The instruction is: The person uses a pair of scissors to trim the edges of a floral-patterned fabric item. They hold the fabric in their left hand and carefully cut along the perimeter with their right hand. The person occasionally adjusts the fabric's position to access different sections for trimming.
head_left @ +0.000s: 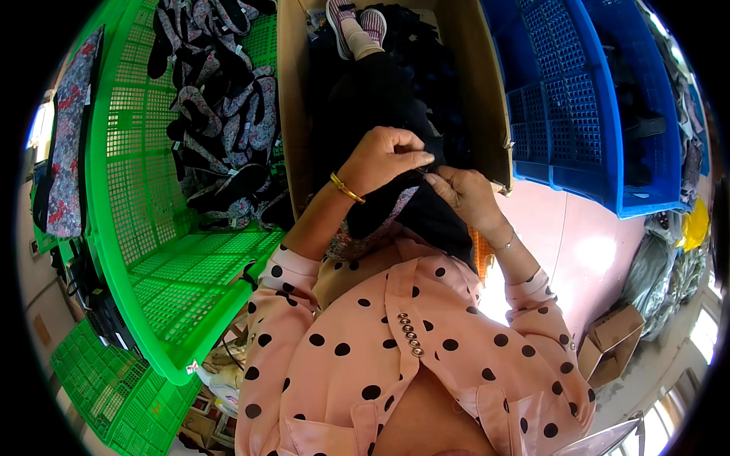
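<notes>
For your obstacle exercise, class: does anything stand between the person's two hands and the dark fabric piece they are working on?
Nothing visible does. The left hand and right hand both already pinch the dark fabric piece directly, over the lap and in front of the cardboard box.

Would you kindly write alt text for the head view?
Both hands, left hand and right hand, pinch a dark fabric piece above a cardboard box. A green crate of similar pieces sits left, a blue crate right.
</notes>
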`<state>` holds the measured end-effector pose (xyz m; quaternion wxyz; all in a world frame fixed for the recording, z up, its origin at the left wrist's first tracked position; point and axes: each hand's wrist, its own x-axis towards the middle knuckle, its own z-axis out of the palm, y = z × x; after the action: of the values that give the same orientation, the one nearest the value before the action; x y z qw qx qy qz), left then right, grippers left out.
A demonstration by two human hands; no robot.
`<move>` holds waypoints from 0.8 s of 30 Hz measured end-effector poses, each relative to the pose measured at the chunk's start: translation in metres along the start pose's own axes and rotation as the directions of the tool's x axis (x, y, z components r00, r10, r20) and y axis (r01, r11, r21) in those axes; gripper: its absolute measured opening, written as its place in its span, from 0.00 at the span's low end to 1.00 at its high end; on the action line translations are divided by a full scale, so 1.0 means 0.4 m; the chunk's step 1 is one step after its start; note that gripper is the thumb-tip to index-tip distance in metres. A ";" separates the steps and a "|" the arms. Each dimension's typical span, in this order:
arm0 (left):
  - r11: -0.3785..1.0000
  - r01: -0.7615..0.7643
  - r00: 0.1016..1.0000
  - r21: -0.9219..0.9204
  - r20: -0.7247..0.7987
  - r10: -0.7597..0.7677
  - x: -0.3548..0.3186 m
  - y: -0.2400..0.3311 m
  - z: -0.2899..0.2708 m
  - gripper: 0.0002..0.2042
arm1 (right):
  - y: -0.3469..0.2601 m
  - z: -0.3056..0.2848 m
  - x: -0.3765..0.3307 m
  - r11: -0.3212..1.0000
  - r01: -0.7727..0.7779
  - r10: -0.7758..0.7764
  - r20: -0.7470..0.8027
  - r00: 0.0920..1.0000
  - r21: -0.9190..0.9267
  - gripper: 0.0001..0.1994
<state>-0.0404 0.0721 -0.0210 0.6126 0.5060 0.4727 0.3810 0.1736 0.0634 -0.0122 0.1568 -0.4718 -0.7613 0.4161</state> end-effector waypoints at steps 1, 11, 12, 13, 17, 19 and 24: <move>1.000 0.007 1.000 -0.006 -0.030 -0.007 0.004 0.000 -0.002 0.07 | 0.023 0.000 0.000 0.999 -0.018 0.018 -0.003 1.000 0.046 0.22; 0.820 -0.114 0.904 0.560 -0.284 0.320 -0.152 0.015 0.000 0.12 | 0.052 -0.013 -0.018 0.820 -0.193 0.226 0.005 0.974 0.539 0.22; 0.730 -0.150 0.903 0.667 -0.208 0.376 -0.176 0.015 0.032 0.12 | 0.054 -0.008 -0.021 0.822 -0.195 0.232 -0.002 0.973 0.535 0.22; 0.624 -0.188 0.898 0.758 -0.124 0.421 -0.187 0.013 0.063 0.13 | 0.059 0.001 -0.026 0.839 -0.172 0.218 -0.029 0.976 0.516 0.22; 0.443 -0.099 0.847 0.891 -0.158 0.507 -0.185 0.004 0.110 0.14 | 0.065 0.029 -0.043 0.963 -0.054 0.098 -0.155 0.983 0.265 0.18; 0.463 -0.103 0.791 0.880 -0.210 0.575 -0.166 -0.015 0.106 0.11 | 0.059 0.030 -0.054 0.995 0.010 0.010 -0.206 0.978 0.095 0.16; 0.874 -0.058 0.872 0.482 -0.402 0.279 -0.157 -0.029 0.083 0.10 | 0.037 0.016 -0.050 0.964 0.225 -0.251 -0.206 0.946 -0.142 0.16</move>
<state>-0.0251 0.0019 -0.0189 0.3108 0.5709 0.6324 0.4215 0.1884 0.0463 -0.0246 0.2625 -0.4282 -0.8135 0.2934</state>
